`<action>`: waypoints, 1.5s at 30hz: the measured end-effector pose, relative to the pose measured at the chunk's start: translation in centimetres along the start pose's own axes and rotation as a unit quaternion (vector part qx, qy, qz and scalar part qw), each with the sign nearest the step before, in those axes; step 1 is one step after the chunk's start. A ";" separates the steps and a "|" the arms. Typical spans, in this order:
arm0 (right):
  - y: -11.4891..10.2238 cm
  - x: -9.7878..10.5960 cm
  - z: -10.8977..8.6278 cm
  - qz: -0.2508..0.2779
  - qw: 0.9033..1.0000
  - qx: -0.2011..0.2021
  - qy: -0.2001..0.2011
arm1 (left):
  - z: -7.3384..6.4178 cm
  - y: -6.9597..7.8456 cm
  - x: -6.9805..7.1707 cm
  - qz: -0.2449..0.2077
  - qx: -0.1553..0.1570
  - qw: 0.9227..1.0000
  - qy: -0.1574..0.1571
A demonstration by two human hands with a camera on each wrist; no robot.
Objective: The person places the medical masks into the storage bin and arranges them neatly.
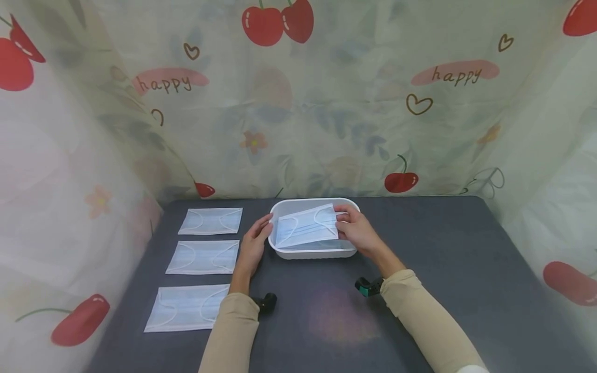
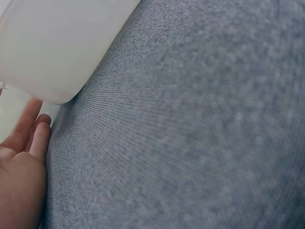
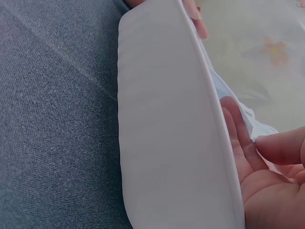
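In the head view a white plastic tub [image 1: 311, 254] stands on the dark table. My right hand [image 1: 358, 230] pinches the right edge of a pale blue pleated face mask [image 1: 305, 226] between thumb and fingers. The mask lies slightly tilted over the tub's opening, its white ear loops on top. At the tub's left end, my left hand [image 1: 254, 242] touches the rim with its fingertips. In the left wrist view its lower fingers [image 2: 42, 136] are nearly straight beside the tub's end. The tub's wall hides part of the right hand's work in the right wrist view.
To the left, three more masks lie flat in a column: a far one [image 1: 211, 221], a middle one [image 1: 203, 257] and a near one [image 1: 186, 308], partly covered by the left sleeve [image 1: 230, 331]. A cherry-patterned curtain [image 1: 317, 129] surrounds the table [image 1: 448, 259].
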State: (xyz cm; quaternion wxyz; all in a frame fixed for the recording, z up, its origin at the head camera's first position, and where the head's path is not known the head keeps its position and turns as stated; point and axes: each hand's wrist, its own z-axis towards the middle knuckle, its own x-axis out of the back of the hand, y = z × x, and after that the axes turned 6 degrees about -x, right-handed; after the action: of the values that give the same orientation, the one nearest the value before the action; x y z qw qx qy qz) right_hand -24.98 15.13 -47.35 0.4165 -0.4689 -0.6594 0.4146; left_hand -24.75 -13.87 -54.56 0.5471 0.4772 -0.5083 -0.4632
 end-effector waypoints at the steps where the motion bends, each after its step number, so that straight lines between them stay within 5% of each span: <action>1: 0.0 0.0 0.0 -0.008 1.000 0.002 0.000 | 0.0 0.0 0.0 0.001 0.001 1.000 0.001; 12: 0.0 -0.5 0.5 -0.106 0.994 0.018 0.018 | 0.0 0.5 0.2 -0.007 0.021 1.000 -0.015; 21: -0.2 -0.9 0.6 -0.249 0.965 0.066 0.037 | -0.2 0.2 0.0 0.001 0.001 1.000 -0.004; 28: -0.6 -0.4 0.0 -0.303 0.949 0.084 0.033 | -0.1 0.1 0.0 0.004 -0.007 1.000 -0.004; 34: -0.6 0.2 -1.0 -0.275 0.955 0.108 0.037 | -0.2 0.0 0.1 0.004 -0.009 1.000 -0.005; 40: -0.6 1.1 -1.7 -0.146 0.978 0.141 0.059 | -0.2 0.0 0.2 0.003 -0.006 1.000 -0.004; 45: -0.1 2.0 -2.0 -0.087 0.977 0.164 0.102 | -0.1 -0.1 0.1 0.002 -0.010 1.000 0.000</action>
State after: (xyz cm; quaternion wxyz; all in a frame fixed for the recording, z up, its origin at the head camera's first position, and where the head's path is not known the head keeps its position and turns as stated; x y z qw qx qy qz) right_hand -23.54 17.37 -46.32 0.5875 -0.3745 -0.5746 0.4294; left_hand -24.66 -13.97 -54.61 0.5525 0.4709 -0.5047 -0.4672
